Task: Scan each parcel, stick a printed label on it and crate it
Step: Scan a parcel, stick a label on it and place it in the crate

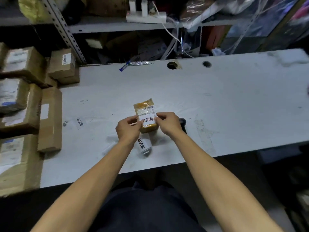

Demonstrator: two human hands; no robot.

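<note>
Near the middle of the table [217,101], a little toward its front edge, lies the small brown parcel [145,108]. My left hand [127,129] pinches the left end of the white printed label [147,121] and my right hand [168,122] pinches its right end, holding it across the parcel's near half. Just beside the front edge, under my left wrist, sits the label roll [144,145]. Cardboard boxes [50,119] crowd the left edge.

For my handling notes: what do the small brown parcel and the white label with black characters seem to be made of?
Small brown parcel: probably cardboard under glossy clear tape, judging by its shiny, wrinkled highlights. White label with black characters: looks like matte printed paper, likely adhesive; both hands pinch its ends.
</note>
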